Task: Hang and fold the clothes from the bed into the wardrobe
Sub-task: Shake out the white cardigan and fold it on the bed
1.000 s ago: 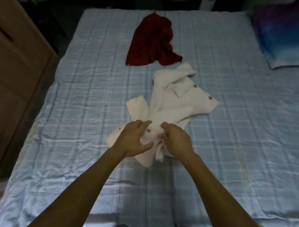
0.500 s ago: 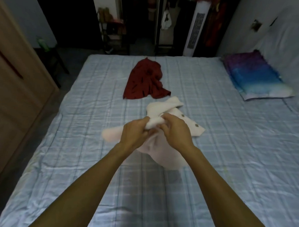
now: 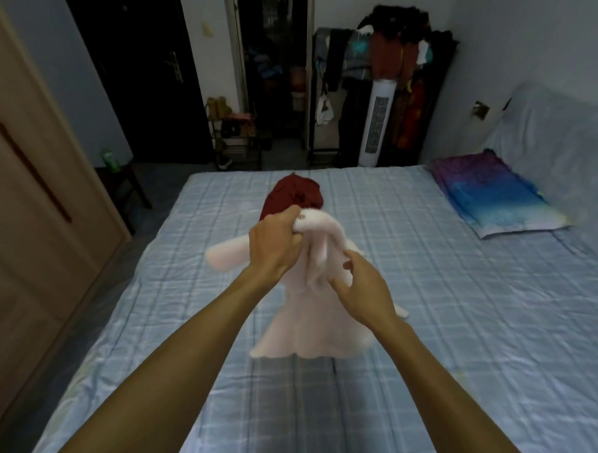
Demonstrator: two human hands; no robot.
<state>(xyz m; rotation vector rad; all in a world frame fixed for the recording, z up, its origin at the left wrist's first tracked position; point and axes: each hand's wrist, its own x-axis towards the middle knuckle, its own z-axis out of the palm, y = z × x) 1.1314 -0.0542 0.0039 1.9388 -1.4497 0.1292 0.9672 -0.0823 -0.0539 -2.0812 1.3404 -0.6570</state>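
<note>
Left hand (image 3: 276,247) grips a limp cream jacket (image 3: 308,324) — fleecy, it seems.

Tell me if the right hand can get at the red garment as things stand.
Probably not directly: the right hand holds the white garment, which hangs from the left hand in front of the red garment farther up the bed.

Grips: two, left grip (image 3: 276,247) and right grip (image 3: 365,292)
White garment (image 3: 307,329): one, in both grips
Red garment (image 3: 292,198): one, beyond left grip
Pillow (image 3: 490,200): one, far right of grips
Bed (image 3: 474,330): one, beneath grips
Tower fan (image 3: 377,123): one, far beyond grips
</note>
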